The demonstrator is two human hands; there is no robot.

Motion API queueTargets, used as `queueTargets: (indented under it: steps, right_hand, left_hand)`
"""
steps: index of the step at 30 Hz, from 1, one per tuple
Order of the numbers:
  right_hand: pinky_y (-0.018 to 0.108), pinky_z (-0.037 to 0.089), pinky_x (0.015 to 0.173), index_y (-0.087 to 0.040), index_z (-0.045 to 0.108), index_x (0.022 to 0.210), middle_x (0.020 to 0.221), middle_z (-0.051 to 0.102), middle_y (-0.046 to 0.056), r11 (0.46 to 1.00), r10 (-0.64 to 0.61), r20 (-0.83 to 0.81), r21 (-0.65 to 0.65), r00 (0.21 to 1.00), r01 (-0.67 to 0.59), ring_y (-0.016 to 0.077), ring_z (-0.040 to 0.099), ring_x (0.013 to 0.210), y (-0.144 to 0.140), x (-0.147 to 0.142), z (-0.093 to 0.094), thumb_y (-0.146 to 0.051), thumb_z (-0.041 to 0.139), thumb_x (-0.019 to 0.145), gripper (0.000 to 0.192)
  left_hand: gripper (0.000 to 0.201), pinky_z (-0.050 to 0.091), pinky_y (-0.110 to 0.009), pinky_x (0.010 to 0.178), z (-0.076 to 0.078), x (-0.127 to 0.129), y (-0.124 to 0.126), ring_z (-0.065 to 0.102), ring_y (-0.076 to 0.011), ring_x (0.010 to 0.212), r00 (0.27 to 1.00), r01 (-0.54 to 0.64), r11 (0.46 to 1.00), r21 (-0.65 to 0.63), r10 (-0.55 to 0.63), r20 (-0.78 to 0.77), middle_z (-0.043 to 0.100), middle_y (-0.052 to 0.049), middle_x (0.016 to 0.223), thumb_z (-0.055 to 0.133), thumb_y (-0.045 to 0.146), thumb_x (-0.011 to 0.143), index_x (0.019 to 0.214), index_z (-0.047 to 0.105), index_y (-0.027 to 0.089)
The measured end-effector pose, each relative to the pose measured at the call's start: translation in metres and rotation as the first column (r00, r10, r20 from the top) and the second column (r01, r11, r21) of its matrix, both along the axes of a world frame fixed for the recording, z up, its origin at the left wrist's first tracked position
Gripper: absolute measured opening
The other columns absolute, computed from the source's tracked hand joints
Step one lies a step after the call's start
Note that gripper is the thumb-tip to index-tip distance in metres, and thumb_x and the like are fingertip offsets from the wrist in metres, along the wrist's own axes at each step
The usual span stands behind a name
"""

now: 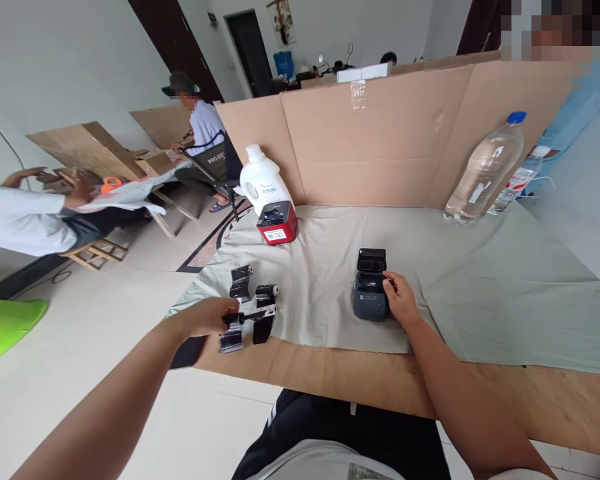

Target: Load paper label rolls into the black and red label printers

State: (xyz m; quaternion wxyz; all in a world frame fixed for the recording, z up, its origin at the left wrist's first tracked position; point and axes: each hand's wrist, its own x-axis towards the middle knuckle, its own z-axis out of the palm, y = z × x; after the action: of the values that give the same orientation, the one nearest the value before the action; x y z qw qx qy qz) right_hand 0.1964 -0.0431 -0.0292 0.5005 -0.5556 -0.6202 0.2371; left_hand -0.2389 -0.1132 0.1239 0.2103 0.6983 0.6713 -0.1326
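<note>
On the cloth, a dark label printer (371, 303) sits with its lid (372, 260) raised. My right hand (403, 301) grips its right side, thumb and fingertips near the hinge. Further left, my left hand (211, 316) is closed on a black roll (235, 319) with a slim dark part reaching right to a white end. Around it lie several small black rolls in shiny wrap, among them one at the back (240, 283) and one with a white core (267, 294). The fingers' undersides are hidden.
A red and black box (279, 223) stands before a white jug (266, 177). A cardboard screen (365, 143) closes off the back. At right are a large clear bottle (485, 170) and a smaller bottle (519, 180). Other people sit at left; another is behind the screen at right.
</note>
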Motion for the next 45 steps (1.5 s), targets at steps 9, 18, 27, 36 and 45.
queueTargets:
  steps: [9, 18, 27, 36, 45]
  right_hand:
    - [0.053, 0.045, 0.1, -0.016, 0.057, 0.122, 0.122, 0.058, 0.016, 0.992, -0.077, 0.182, 0.111, 0.98, 0.057, 0.0312, 0.05, 0.118, -0.011, -0.006, 0.01, -0.052, 0.063, 0.079, 0.057]
    - [0.054, 0.043, 0.103, -0.022, 0.046, 0.133, 0.131, 0.051, 0.014, 0.977, 0.006, 0.256, 0.205, 0.967, -0.061, 0.032, 0.048, 0.122, -0.016, -0.001, 0.02, -0.036, 0.065, 0.073, 0.064]
    - [0.044, 0.05, 0.089, -0.021, 0.067, 0.099, 0.101, 0.061, 0.009, 0.941, 0.05, 0.328, 0.301, 0.943, -0.155, 0.0262, 0.055, 0.098, -0.019, 0.002, 0.036, -0.029, 0.071, 0.074, 0.026]
    - [0.036, 0.048, 0.076, -0.022, 0.071, 0.078, 0.077, 0.064, 0.005, 0.88, 0.154, 0.451, 0.341, 0.879, -0.329, 0.02, 0.053, 0.079, -0.015, 0.01, 0.038, -0.03, 0.072, 0.078, 0.008]
    - [0.045, 0.046, 0.09, -0.022, 0.068, 0.097, 0.098, 0.062, 0.01, 0.934, 0.099, 0.245, 0.31, 0.964, -0.175, 0.0255, 0.055, 0.099, -0.023, 0.015, 0.046, -0.057, 0.038, 0.091, 0.047]
  left_hand:
    - [0.033, 0.045, -0.026, 0.075, 0.021, 0.161, 0.058, 0.058, -0.0167, 0.083, 0.556, 0.379, 0.922, -0.086, -0.152, 0.817, 0.063, -0.003, 0.091, 0.069, 0.031, 0.074, 0.101, 0.059, 0.016]
    - [0.029, 0.045, -0.04, 0.092, -0.04, 0.269, 0.116, 0.058, -0.0256, 0.101, 0.824, 0.418, 0.855, 0.306, -0.499, 0.269, 0.065, -0.005, 0.098, 0.063, 0.016, 0.074, 0.102, 0.057, 0.019]
    - [0.022, 0.046, -0.04, 0.093, -0.067, 0.269, 0.111, 0.054, -0.0276, 0.105, 0.824, 0.444, 0.769, 0.459, -0.552, 0.127, 0.06, -0.009, 0.106, 0.07, 0.031, 0.08, 0.099, 0.074, 0.021]
    - [0.031, 0.042, -0.043, 0.105, -0.068, 0.265, 0.129, 0.052, -0.0249, 0.117, 0.767, -0.011, 0.683, 0.731, -0.463, 0.444, 0.058, -0.01, 0.119, 0.052, 0.029, 0.092, 0.119, 0.064, 0.02]
    - [0.041, 0.047, -0.039, 0.1, -0.09, 0.254, 0.082, 0.061, -0.0204, 0.107, 0.488, -0.157, 0.823, 0.545, -0.415, 0.768, 0.066, -0.011, 0.106, 0.032, 0.042, 0.1, 0.112, 0.061, 0.016]
